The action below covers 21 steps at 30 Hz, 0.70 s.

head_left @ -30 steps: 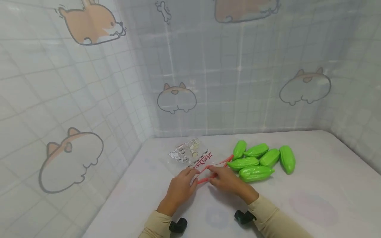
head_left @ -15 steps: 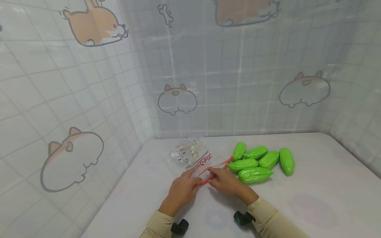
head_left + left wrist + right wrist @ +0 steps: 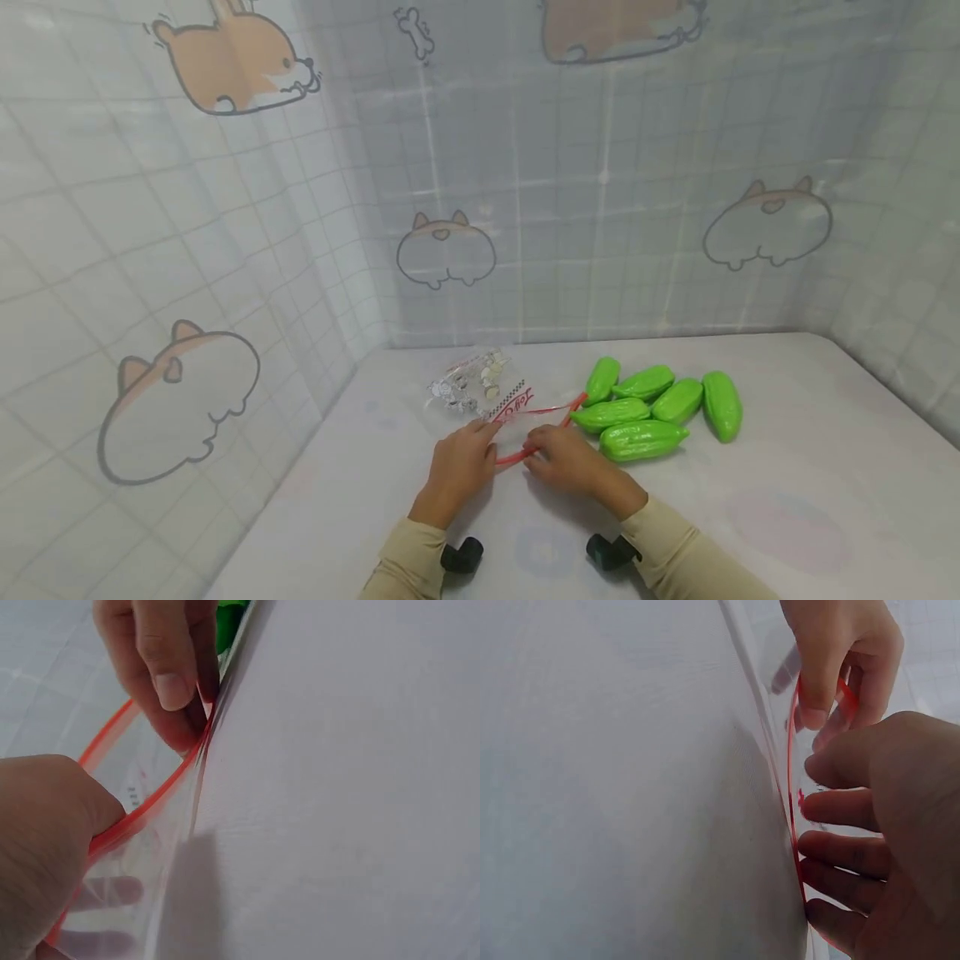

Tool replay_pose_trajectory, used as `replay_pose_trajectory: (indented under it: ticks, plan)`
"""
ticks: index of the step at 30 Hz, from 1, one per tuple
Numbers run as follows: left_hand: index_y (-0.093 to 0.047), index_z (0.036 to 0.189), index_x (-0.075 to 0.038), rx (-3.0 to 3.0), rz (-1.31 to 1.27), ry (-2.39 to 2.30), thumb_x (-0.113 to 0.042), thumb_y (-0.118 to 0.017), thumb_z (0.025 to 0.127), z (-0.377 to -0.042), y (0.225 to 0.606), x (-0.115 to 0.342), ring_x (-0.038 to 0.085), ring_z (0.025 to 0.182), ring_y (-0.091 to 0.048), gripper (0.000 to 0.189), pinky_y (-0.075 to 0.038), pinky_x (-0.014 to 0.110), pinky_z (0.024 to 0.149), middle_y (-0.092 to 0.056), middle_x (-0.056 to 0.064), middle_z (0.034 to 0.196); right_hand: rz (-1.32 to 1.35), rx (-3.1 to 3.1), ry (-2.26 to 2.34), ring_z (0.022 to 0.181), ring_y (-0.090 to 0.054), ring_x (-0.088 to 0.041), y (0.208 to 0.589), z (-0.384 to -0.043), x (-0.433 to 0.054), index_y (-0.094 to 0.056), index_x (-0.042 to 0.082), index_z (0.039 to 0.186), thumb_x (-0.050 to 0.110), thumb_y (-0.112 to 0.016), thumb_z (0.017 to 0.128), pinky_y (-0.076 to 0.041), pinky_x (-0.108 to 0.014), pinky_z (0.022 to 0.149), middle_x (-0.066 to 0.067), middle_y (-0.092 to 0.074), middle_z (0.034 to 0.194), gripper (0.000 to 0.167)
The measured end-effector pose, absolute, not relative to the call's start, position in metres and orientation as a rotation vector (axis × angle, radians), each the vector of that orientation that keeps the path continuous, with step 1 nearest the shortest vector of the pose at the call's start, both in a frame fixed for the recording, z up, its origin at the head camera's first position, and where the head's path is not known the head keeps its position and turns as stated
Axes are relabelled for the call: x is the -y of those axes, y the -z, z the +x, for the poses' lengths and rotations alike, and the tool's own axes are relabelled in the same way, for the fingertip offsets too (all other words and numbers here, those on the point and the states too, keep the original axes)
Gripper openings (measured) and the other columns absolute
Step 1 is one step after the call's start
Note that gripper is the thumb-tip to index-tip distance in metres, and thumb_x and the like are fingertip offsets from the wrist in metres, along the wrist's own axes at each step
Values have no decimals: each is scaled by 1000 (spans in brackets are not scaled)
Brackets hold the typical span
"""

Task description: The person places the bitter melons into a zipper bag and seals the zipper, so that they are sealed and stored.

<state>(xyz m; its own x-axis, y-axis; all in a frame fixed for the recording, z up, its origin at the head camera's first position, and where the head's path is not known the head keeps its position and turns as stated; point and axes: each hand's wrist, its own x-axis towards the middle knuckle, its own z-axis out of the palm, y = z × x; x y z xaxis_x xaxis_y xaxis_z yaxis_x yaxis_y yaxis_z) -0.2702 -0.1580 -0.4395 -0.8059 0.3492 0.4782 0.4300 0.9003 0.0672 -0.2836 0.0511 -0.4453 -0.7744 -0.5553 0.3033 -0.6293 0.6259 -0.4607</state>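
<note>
A clear zip bag [image 3: 517, 429] with a red zip edge and red lettering lies on the table in the head view. Its mouth gapes, as the left wrist view shows. My left hand [image 3: 461, 458] holds the left part of the mouth, thumb inside and fingers behind the film. My right hand [image 3: 566, 458] is at the near edge; in the right wrist view its extended fingers [image 3: 844, 855] touch the red zip strip [image 3: 790, 772], thumb apart from them. Several bright green ridged vegetables, shaped like bitter melons [image 3: 643, 440], lie just right of the bag.
The white-covered table [image 3: 360, 500] meets a sheeted back wall [image 3: 600, 275] and a left wall [image 3: 300, 275] with grid lines and dog drawings. One green vegetable [image 3: 722, 407] sits at the right end of the group.
My left hand has shifted slightly along the bag's mouth and now grips its left part. The right hand's fingertips have eased off the far red strip to the near one. The vegetables stay put.
</note>
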Motion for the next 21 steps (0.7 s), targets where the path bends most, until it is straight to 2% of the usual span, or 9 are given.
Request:
replay_pose_trajectory:
  ticks: [7, 12, 18, 21]
  plan:
    - [-69, 129, -13, 2474, -545, 249, -23, -78, 85, -271, 443, 159, 28, 96, -70, 46, -59, 41, 71, -70, 10, 114, 939, 2767, -785, 113, -64, -26, 446, -283, -52, -78, 10, 105, 21, -67, 95, -50, -46, 98, -9, -69, 120, 19]
    - [-69, 129, -12, 2402, -580, 240, -25, -78, 84, -271, 443, 160, 26, 89, -69, 47, -59, 39, 67, -70, 9, 110, 972, 2702, -725, 108, -65, -24, 447, -284, -54, -77, 8, 110, 19, -69, 93, -52, -44, 94, -8, -69, 115, 21]
    - [-72, 126, -16, 2386, -572, 190, -19, -72, 85, -265, 442, 160, 24, 79, -67, 40, -55, 37, 57, -70, 6, 104, 1031, 2657, -641, 101, -64, -23, 451, -285, -54, -78, 8, 109, 19, -72, 91, -53, -43, 89, -9, -67, 111, 22]
    - [-76, 118, -18, 2400, -572, 185, -15, -71, 85, -262, 440, 160, 24, 80, -68, 33, -55, 37, 57, -71, 5, 102, 1026, 2656, -629, 100, -63, -23, 452, -284, -53, -79, 9, 105, 19, -72, 90, -52, -43, 89, -8, -66, 110, 19]
